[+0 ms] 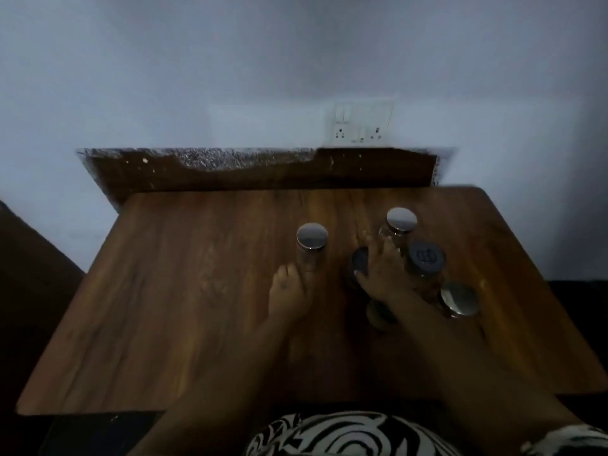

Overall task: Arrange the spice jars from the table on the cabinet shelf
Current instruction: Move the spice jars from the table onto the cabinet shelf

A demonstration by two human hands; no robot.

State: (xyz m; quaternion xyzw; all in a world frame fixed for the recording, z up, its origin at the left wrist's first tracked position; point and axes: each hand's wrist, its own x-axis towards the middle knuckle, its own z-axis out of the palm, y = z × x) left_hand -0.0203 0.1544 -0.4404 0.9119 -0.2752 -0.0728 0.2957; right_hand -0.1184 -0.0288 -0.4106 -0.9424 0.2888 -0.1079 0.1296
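Several glass spice jars stand on the wooden table (197,291). My left hand (289,291) grips the lower body of a silver-lidded jar (312,238) from the near side. My right hand (383,271) lies over a dark-lidded jar (359,260), thumb across its lid and fingers curled past it, their tips close to the far silver-lidded jar (402,220). To the right stand another dark-lidded jar (426,258) and a silver-lidded one (459,298). One more jar (378,315) is partly hidden under my right wrist. No cabinet shelf is in view.
The table stands against a pale wall with a switch and socket plate (360,123). A dark wooden ledge (263,174) runs behind the table's far edge. The left half of the tabletop holds nothing. The light is dim.
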